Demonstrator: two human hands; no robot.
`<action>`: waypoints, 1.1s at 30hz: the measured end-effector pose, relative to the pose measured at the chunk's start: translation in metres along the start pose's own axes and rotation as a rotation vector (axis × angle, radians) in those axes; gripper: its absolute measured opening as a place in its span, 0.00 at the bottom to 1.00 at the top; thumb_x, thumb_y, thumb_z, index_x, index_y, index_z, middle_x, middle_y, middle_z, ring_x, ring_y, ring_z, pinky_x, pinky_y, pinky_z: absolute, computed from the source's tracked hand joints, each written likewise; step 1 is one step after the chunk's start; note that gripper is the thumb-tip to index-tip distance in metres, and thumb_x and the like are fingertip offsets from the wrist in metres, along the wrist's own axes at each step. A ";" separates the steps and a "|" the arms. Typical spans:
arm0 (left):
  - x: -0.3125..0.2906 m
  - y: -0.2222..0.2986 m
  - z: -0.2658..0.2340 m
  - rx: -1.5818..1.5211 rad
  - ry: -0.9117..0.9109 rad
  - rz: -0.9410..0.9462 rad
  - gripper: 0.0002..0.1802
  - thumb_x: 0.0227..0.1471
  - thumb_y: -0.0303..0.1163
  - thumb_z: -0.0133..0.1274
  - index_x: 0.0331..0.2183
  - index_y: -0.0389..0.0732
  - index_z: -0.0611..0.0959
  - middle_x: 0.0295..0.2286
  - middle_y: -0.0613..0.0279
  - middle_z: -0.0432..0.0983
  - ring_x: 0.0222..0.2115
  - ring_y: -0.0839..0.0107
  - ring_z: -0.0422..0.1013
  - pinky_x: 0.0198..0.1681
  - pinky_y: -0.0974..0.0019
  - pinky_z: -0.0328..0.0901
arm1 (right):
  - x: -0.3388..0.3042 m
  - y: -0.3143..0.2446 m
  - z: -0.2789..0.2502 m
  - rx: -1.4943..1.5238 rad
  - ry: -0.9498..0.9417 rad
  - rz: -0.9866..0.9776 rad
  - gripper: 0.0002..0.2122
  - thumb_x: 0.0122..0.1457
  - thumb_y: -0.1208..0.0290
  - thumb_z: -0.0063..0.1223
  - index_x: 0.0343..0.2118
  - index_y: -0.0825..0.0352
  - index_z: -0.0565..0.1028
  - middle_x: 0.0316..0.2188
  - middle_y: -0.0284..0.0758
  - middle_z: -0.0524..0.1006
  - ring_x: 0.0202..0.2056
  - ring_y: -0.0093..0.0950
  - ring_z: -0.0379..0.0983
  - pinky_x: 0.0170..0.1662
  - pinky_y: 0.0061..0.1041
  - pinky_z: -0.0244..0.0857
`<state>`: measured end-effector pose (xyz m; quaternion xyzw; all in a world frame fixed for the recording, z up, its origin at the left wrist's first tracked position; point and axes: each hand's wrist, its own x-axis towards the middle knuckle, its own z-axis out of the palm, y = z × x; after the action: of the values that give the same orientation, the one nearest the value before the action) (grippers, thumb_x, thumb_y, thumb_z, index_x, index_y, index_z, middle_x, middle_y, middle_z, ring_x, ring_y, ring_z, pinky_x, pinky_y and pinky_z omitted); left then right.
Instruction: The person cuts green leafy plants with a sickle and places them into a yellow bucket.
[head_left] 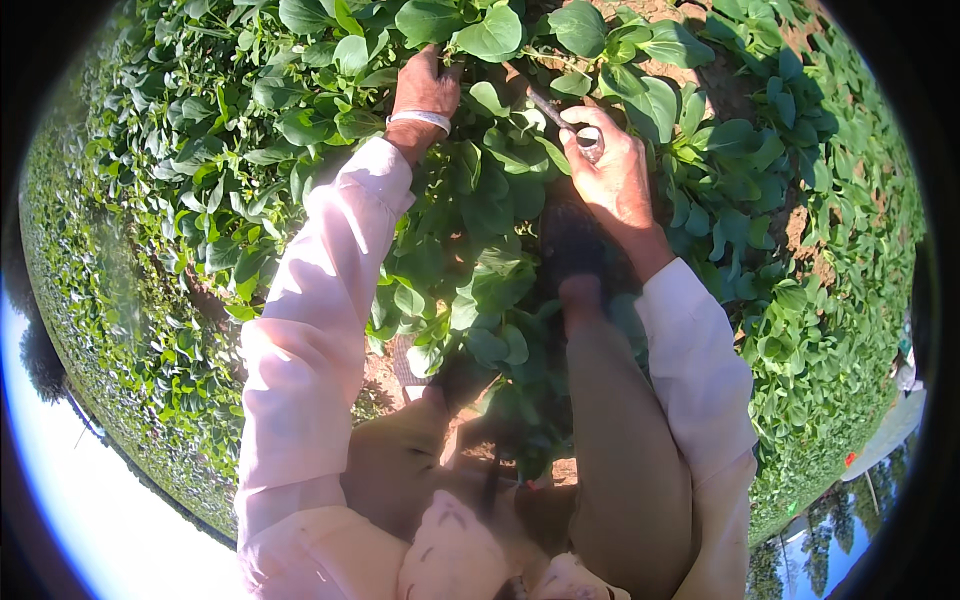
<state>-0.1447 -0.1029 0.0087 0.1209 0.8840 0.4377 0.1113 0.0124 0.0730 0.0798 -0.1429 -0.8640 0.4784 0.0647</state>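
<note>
My right hand (615,170) is closed around the grip of a hand tool with a thin dark shaft (545,105). The shaft slants up and left among the leaves, and its working end is hard to make out there. To its left, my left hand (428,92) reaches in among broad-leaved green plants (490,35), with a pale band (420,119) round the wrist. Leaves cover most of its fingers, so I cannot see what they touch. Between my forearms stand more leafy plants (495,290).
Low green crop (180,200) spreads on both sides, with brown soil (797,245) showing in gaps. My dark shoe (570,235) is among the plants below my right hand. A pale sheet-like strip (890,435) lies at the field's far right edge, near trees.
</note>
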 end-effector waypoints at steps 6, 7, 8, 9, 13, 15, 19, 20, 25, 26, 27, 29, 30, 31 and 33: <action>-0.025 -0.029 0.003 -0.393 0.062 -0.237 0.23 0.47 0.33 0.54 0.44 0.28 0.75 0.35 0.44 0.77 0.37 0.58 0.74 0.43 0.65 0.65 | 0.035 0.001 0.013 0.168 0.127 0.193 0.06 0.51 0.76 0.56 0.33 0.67 0.77 0.23 0.35 0.79 0.25 0.22 0.75 0.32 0.22 0.67; -0.027 -0.027 0.004 -0.340 0.090 -0.254 0.23 0.46 0.32 0.54 0.44 0.28 0.75 0.35 0.45 0.78 0.36 0.59 0.74 0.43 0.66 0.65 | 0.034 -0.002 0.013 0.187 0.128 0.201 0.06 0.51 0.75 0.56 0.32 0.67 0.77 0.22 0.34 0.78 0.25 0.19 0.73 0.31 0.21 0.67; -0.026 -0.030 0.005 -0.252 0.093 -0.201 0.22 0.46 0.31 0.54 0.42 0.30 0.76 0.33 0.44 0.78 0.35 0.57 0.75 0.42 0.65 0.65 | 0.034 -0.004 0.014 0.199 0.116 0.216 0.06 0.51 0.75 0.56 0.32 0.67 0.77 0.22 0.35 0.78 0.24 0.19 0.73 0.31 0.21 0.67; -0.025 -0.032 0.005 -0.163 0.100 -0.148 0.20 0.45 0.31 0.54 0.41 0.31 0.77 0.31 0.43 0.78 0.34 0.55 0.75 0.40 0.64 0.66 | 0.034 -0.005 0.015 0.211 0.105 0.232 0.06 0.51 0.75 0.56 0.33 0.67 0.77 0.22 0.35 0.78 0.24 0.19 0.73 0.31 0.21 0.67; -0.035 -0.004 0.004 0.260 -0.046 0.162 0.14 0.45 0.31 0.51 0.37 0.39 0.78 0.28 0.47 0.77 0.31 0.49 0.74 0.34 0.55 0.68 | 0.019 -0.008 0.008 0.135 0.090 0.202 0.07 0.51 0.76 0.57 0.34 0.67 0.76 0.24 0.34 0.77 0.24 0.19 0.72 0.31 0.20 0.66; -0.036 0.014 0.014 0.375 -0.098 0.356 0.15 0.46 0.30 0.51 0.40 0.46 0.76 0.34 0.52 0.76 0.32 0.51 0.74 0.33 0.53 0.69 | 0.004 0.000 0.004 0.142 0.144 0.168 0.07 0.52 0.77 0.56 0.34 0.68 0.76 0.23 0.31 0.75 0.23 0.17 0.69 0.29 0.19 0.64; -0.015 0.050 0.037 0.596 -0.295 0.342 0.16 0.46 0.27 0.47 0.41 0.42 0.76 0.36 0.52 0.77 0.34 0.53 0.75 0.35 0.54 0.71 | -0.021 0.017 -0.008 0.297 0.259 0.326 0.06 0.54 0.78 0.55 0.35 0.68 0.75 0.22 0.23 0.71 0.23 0.11 0.62 0.27 0.13 0.58; -0.006 0.053 0.045 0.589 -0.343 0.287 0.15 0.47 0.26 0.46 0.40 0.41 0.77 0.36 0.51 0.77 0.35 0.53 0.75 0.35 0.54 0.71 | -0.021 0.016 -0.009 0.281 0.326 0.327 0.06 0.55 0.78 0.55 0.35 0.69 0.75 0.22 0.23 0.71 0.22 0.12 0.61 0.27 0.13 0.57; 0.002 0.045 0.082 0.686 -0.058 0.453 0.14 0.46 0.29 0.48 0.38 0.44 0.80 0.31 0.48 0.78 0.33 0.51 0.76 0.33 0.53 0.72 | -0.028 0.020 -0.024 0.226 0.348 0.385 0.05 0.56 0.78 0.53 0.34 0.70 0.76 0.22 0.23 0.71 0.23 0.13 0.61 0.29 0.14 0.58; 0.002 0.044 0.081 0.674 -0.167 0.405 0.15 0.47 0.29 0.48 0.39 0.46 0.79 0.31 0.48 0.77 0.33 0.51 0.75 0.34 0.53 0.72 | -0.031 0.018 -0.025 0.239 0.339 0.402 0.05 0.56 0.78 0.53 0.35 0.70 0.76 0.22 0.23 0.71 0.23 0.13 0.61 0.28 0.14 0.58; 0.003 0.042 0.078 0.660 -0.274 0.355 0.15 0.47 0.29 0.47 0.40 0.47 0.79 0.32 0.48 0.77 0.33 0.51 0.75 0.34 0.53 0.71 | -0.034 0.016 -0.024 0.253 0.328 0.418 0.05 0.56 0.78 0.53 0.35 0.70 0.75 0.23 0.23 0.71 0.23 0.13 0.61 0.28 0.14 0.58; 0.001 0.041 0.067 0.578 -0.359 0.308 0.18 0.49 0.32 0.47 0.44 0.50 0.77 0.32 0.48 0.77 0.33 0.50 0.75 0.35 0.53 0.71 | -0.039 0.014 -0.024 0.282 0.318 0.427 0.05 0.56 0.78 0.53 0.35 0.70 0.75 0.23 0.24 0.71 0.24 0.12 0.62 0.28 0.13 0.58; -0.008 0.038 0.061 0.482 -0.275 0.287 0.20 0.48 0.33 0.50 0.46 0.51 0.77 0.30 0.48 0.77 0.31 0.50 0.75 0.35 0.54 0.70 | -0.041 0.015 -0.024 0.281 0.315 0.414 0.05 0.56 0.78 0.53 0.35 0.70 0.75 0.23 0.24 0.71 0.24 0.12 0.62 0.28 0.13 0.58; -0.009 0.029 0.049 0.386 -0.250 0.332 0.20 0.47 0.33 0.51 0.46 0.51 0.77 0.29 0.47 0.77 0.31 0.50 0.74 0.35 0.54 0.69 | -0.042 0.019 -0.021 0.261 0.313 0.360 0.05 0.56 0.78 0.53 0.36 0.70 0.75 0.24 0.24 0.72 0.24 0.12 0.63 0.28 0.13 0.59; -0.016 0.025 0.024 0.289 -0.200 0.256 0.20 0.45 0.32 0.53 0.44 0.47 0.78 0.28 0.47 0.77 0.31 0.48 0.73 0.35 0.54 0.68 | -0.043 0.021 -0.014 0.201 0.283 0.274 0.06 0.55 0.78 0.54 0.36 0.69 0.75 0.25 0.24 0.73 0.24 0.12 0.64 0.29 0.13 0.60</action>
<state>-0.1188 -0.0748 0.0162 0.2898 0.8994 0.3030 0.1234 0.0603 0.0811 0.0706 -0.3176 -0.7666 0.5418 0.1337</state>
